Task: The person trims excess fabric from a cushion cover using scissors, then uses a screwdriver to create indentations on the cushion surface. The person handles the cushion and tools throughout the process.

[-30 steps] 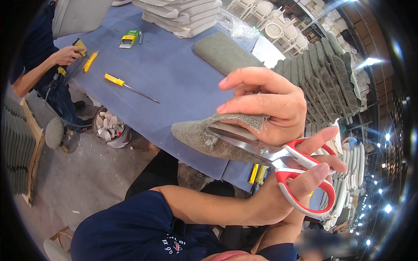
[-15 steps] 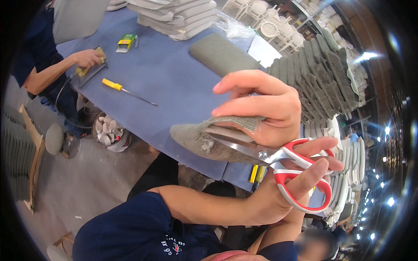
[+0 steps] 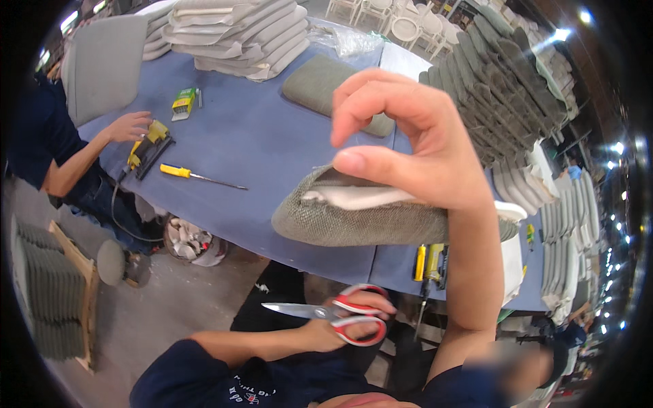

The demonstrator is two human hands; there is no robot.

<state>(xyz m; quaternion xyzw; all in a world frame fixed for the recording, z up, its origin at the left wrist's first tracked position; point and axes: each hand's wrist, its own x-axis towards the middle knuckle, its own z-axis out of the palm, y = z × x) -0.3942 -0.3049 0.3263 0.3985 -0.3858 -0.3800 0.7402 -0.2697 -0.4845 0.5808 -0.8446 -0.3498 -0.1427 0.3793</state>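
My left grip (image 3: 325, 333) clamps the scissors (image 3: 292, 310) low, likely to spare the cushion (image 3: 360, 226) at the table's near edge (image 3: 326, 265); my right grip (image 3: 435, 149) arches at its open side, fingers and thumb apart

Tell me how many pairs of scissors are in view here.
1: the red-and-white scissors in the person's left hand, on the near side of the blue table. Others may be hidden behind things.
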